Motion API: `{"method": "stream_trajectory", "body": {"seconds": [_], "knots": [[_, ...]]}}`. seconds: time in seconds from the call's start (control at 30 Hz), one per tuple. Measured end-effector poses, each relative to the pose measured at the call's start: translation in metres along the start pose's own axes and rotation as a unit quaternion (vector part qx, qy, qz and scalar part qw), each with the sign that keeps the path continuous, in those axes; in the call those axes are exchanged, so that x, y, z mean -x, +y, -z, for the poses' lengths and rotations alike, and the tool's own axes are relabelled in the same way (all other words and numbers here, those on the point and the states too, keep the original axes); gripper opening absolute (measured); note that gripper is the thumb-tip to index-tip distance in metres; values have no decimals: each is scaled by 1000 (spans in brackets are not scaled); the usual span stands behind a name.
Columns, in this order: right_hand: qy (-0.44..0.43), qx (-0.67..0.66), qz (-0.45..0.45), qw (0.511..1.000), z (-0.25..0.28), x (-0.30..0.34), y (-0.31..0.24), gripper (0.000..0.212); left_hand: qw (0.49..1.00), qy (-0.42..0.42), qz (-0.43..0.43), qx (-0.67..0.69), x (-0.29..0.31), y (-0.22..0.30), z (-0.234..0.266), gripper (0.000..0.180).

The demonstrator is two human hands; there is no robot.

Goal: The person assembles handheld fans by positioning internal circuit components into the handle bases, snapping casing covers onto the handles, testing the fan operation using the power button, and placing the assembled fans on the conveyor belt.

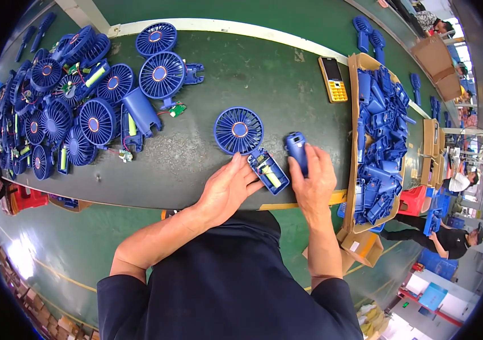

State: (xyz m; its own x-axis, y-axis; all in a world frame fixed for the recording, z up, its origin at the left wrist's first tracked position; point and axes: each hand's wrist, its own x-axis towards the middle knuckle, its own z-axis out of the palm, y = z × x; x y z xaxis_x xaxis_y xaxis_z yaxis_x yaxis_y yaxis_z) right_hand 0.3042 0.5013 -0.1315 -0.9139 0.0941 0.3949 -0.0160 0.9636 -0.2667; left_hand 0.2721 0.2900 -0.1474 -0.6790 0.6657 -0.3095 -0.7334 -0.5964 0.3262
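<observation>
A blue handheld fan (239, 130) lies on the green bench in front of me, its round grille pointing away. The fan's handle is uncovered and shows a yellow-green battery cell (271, 177) with small wires above it. My left hand (225, 190) grips this handle from the left, thumb near its top and fingers partly hidden behind it. Just right of the handle, my right hand (314, 177) holds a blue handle cover (296, 149) upright between thumb and fingers. Cover and fan are apart.
Many blue fans (57, 119) with exposed batteries and green circuit boards are heaped at the left. A cardboard box (352, 187) of blue handle covers (378, 124) stands at the right, with a yellow-keyed phone (332, 79) beside it. Another person (451, 241) is at far right.
</observation>
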Motion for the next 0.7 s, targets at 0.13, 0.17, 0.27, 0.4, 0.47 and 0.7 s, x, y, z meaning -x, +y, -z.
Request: {"method": "stream_trajectory", "body": {"seconds": [0.13,0.17,0.27,0.4,0.47,0.7], "knots": [[14,-71,16,997,24,-5,-16,46,1000,9,4,5,0,-1,3,63],[0,-91,16,996,29,-4,-27,47,1000,-3,4,6,0,-3,6,64],[-27,-109,69,991,28,2,-44,49,1000,-10,7,11,1,0,2,64],[-33,-105,81,991,20,5,-51,49,999,-32,9,32,1,2,3,65],[-36,-97,88,991,17,6,-53,49,999,-34,8,32,1,0,7,66],[-52,-82,86,992,12,3,-57,48,1000,-20,12,9,0,-1,7,67]]}}
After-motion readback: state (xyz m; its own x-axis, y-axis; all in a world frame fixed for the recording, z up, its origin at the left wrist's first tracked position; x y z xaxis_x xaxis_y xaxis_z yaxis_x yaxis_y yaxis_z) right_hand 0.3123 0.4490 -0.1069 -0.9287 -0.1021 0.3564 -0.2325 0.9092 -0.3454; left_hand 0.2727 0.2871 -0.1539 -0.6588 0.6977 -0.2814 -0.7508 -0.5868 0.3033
